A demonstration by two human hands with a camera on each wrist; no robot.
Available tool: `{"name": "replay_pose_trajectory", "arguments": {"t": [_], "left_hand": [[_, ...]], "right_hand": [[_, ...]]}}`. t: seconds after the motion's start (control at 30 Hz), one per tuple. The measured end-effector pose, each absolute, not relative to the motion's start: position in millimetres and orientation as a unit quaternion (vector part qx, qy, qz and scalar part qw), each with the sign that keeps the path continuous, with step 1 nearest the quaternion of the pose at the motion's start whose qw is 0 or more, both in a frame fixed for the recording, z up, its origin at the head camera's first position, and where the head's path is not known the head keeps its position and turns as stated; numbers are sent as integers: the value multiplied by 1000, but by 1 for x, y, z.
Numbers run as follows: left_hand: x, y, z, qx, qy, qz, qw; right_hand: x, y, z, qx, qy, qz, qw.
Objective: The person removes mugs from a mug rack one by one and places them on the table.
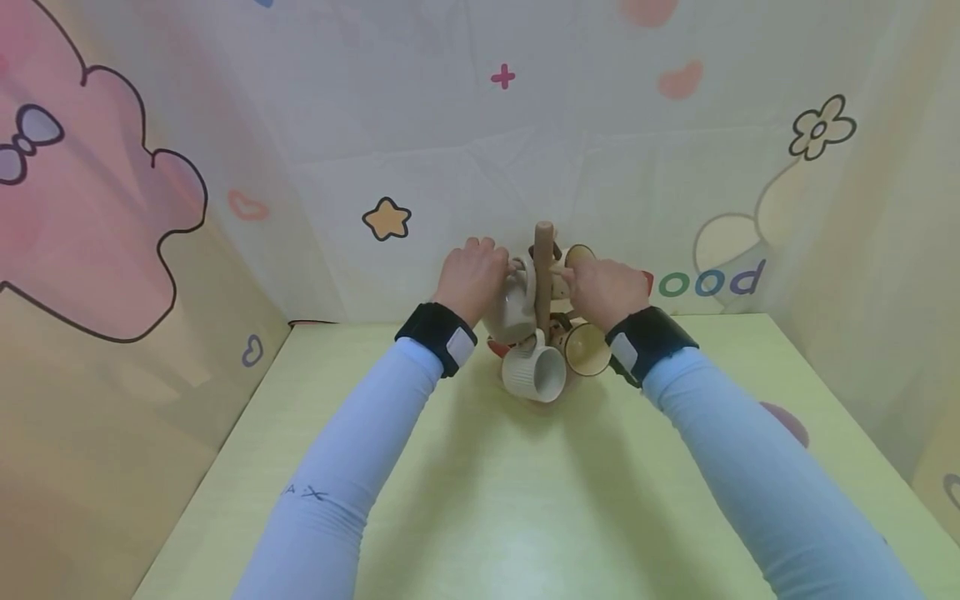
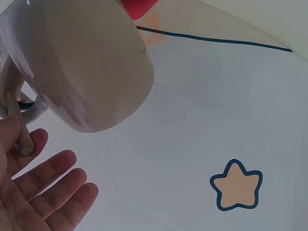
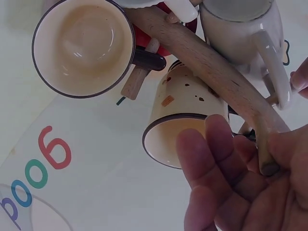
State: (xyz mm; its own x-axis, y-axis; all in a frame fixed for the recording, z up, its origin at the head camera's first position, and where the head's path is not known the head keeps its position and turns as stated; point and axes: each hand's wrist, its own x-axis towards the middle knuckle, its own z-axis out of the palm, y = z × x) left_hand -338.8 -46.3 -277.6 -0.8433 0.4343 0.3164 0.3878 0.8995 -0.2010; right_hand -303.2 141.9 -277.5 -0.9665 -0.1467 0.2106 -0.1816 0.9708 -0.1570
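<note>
A wooden mug tree [image 1: 543,279] stands near the back of the table, hung with several mugs. My left hand [image 1: 471,279] pinches the end of a left peg [image 2: 24,144] between thumb and index finger, its other fingers extended. On that peg a glossy off-white mug [image 1: 512,312] hangs by its handle. My right hand [image 1: 609,292] pinches an upper right peg [image 3: 267,161] with thumb and forefinger. Beside those fingers is a speckled cream mug [image 3: 185,96] with a dark rim. Lower down hang a ribbed white mug [image 1: 525,375] and a dark-rimmed cream mug [image 1: 588,350].
The pale green table [image 1: 465,517] extends toward me from the tree. Close behind it rises a printed white backdrop [image 1: 420,108], with patterned side walls left and right. Something red [image 2: 137,7] shows partly behind the off-white mug.
</note>
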Motion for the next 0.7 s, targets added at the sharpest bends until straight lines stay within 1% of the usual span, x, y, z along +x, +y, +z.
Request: {"name": "replay_pose_trajectory", "arguments": {"t": [0.23, 0.47, 0.7], "left_hand": [[-338, -48, -278, -217, -957, 70, 181], [-336, -49, -280, -217, -953, 81, 195], [-331, -47, -279, -218, -953, 97, 186]], "right_hand": [[-305, 144, -275, 92, -987, 88, 99], [-306, 143, -274, 85, -989, 92, 82], [-310, 144, -275, 76, -990, 97, 69]]}}
